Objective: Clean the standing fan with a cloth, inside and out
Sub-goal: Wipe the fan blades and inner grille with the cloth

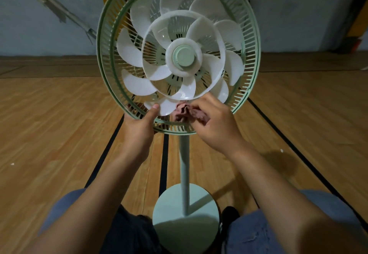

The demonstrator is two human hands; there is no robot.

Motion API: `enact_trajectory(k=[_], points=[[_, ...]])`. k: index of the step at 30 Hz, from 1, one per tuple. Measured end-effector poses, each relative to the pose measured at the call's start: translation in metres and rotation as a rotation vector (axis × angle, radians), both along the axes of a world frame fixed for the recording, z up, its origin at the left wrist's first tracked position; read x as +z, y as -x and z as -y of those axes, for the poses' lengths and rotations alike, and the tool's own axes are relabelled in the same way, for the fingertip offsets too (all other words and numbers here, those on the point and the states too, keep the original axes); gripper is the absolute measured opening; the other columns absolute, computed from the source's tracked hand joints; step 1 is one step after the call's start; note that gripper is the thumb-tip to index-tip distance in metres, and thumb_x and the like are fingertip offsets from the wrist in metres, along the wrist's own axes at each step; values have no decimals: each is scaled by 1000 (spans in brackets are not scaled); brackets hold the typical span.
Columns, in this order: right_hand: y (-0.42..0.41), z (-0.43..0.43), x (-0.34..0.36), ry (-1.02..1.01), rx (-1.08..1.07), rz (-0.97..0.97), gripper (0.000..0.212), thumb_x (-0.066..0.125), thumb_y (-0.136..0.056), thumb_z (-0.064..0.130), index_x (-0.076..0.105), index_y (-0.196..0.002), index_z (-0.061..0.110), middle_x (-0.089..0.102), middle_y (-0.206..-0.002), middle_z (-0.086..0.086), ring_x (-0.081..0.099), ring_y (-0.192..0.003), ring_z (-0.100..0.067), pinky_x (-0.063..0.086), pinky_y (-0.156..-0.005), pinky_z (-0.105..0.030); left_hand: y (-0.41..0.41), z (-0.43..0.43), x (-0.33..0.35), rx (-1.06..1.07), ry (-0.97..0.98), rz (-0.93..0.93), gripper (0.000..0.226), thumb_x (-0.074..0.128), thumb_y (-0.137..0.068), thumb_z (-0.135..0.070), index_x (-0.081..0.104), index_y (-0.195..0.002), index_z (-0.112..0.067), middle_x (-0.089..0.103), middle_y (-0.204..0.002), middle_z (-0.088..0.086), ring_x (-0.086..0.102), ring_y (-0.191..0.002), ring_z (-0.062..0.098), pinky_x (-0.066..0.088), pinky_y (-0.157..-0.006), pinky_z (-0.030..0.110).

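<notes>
A pale green standing fan [184, 160] faces me, its front grille off. White translucent blades [131, 48] with an inner white ring and a green hub [184, 55] are exposed inside the green rear guard [253, 40]. My left hand [139, 128] grips the guard's bottom rim, thumb pressed on the lowest blade [165, 106]. A crumpled pink cloth [183, 112] is in my right hand [217, 124], which presses it against the lower blades just right of my left thumb.
The fan's round green base [185, 214] stands on a wooden floor [49, 124] with black lines, between my knees. A grey wall [39, 15] runs behind, with a thin stick [59, 9] leaning against it at the left and a dark object [352, 42] far right.
</notes>
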State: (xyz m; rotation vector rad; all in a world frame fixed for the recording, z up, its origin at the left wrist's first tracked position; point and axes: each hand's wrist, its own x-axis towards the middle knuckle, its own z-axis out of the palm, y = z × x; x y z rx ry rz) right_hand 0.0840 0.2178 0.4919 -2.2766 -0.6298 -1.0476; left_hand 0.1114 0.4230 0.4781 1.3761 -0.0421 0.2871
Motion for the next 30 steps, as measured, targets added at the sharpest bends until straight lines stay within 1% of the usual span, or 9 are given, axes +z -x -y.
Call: enact_trajectory(k=[4, 6, 10, 12, 15, 18, 21, 25, 30], points=[[16, 22, 14, -79, -63, 103, 20, 73, -91, 21, 71, -106, 9, 59, -104, 5, 60, -84, -12, 54, -68, -19, 3, 0, 1, -45, -4, 32, 15, 73, -103, -18, 64, -115, -18, 78, -93, -7, 79, -95, 22, 67, -89, 48], [20, 32, 18, -73, -148, 167, 18, 70, -92, 23, 68, -104, 9, 54, -105, 7, 55, -84, -8, 46, -67, -10, 7, -1, 3, -57, -6, 36, 20, 72, -103, -17, 64, -121, -15, 79, -94, -8, 80, -93, 20, 68, -82, 41], [27, 45, 21, -157, -220, 285, 19, 67, -93, 23, 67, -103, 6, 52, -106, 5, 50, -87, -3, 40, -68, -6, 12, -3, 6, -60, 8, 21, 37, 74, -102, -20, 60, -134, -8, 77, -97, -6, 79, -88, 14, 65, -75, 33], [28, 51, 22, -212, -266, 301, 20, 67, -93, 23, 68, -105, 6, 53, -109, 1, 53, -89, -5, 45, -68, -10, 12, -5, 6, -80, -7, 42, 27, 74, -103, -22, 64, -126, -12, 77, -95, -7, 79, -87, 14, 66, -77, 34], [26, 55, 18, -183, -291, 260, 23, 68, -89, 6, 71, -112, 10, 53, -112, -6, 55, -88, -15, 54, -63, -29, 12, -10, 3, -90, -33, 101, 10, 72, -104, -21, 66, -112, -20, 79, -92, -9, 79, -86, 14, 64, -75, 30], [23, 49, 8, -82, -283, 240, 36, 68, -86, -1, 74, -119, 10, 54, -108, -8, 54, -90, -20, 51, -69, -32, 9, -14, 2, -94, -44, 117, 13, 73, -103, -21, 65, -112, -19, 78, -90, -11, 78, -82, 13, 64, -74, 28], [21, 41, 1, -32, -344, 164, 44, 70, -82, -1, 75, -123, 14, 57, -105, -9, 54, -95, -26, 46, -83, -41, 7, -10, 3, -74, -24, 102, 32, 73, -103, -19, 59, -129, -7, 77, -94, -7, 78, -83, 14, 65, -74, 30], [23, 33, -2, 79, -414, 167, 24, 63, -84, 23, 76, -104, 21, 56, -90, 3, 51, -93, -24, 24, -81, -36, 7, -5, 4, -63, 2, 93, 43, 74, -102, -19, 55, -139, -5, 75, -104, 1, 80, -86, 19, 66, -74, 34], [24, 36, -1, 91, -421, 205, 26, 63, -85, 21, 76, -107, 20, 56, -94, 3, 50, -97, -23, 20, -85, -33, 7, -10, 1, -68, -16, 99, 29, 74, -102, -17, 59, -125, -7, 78, -90, -8, 80, -85, 17, 65, -73, 31]])
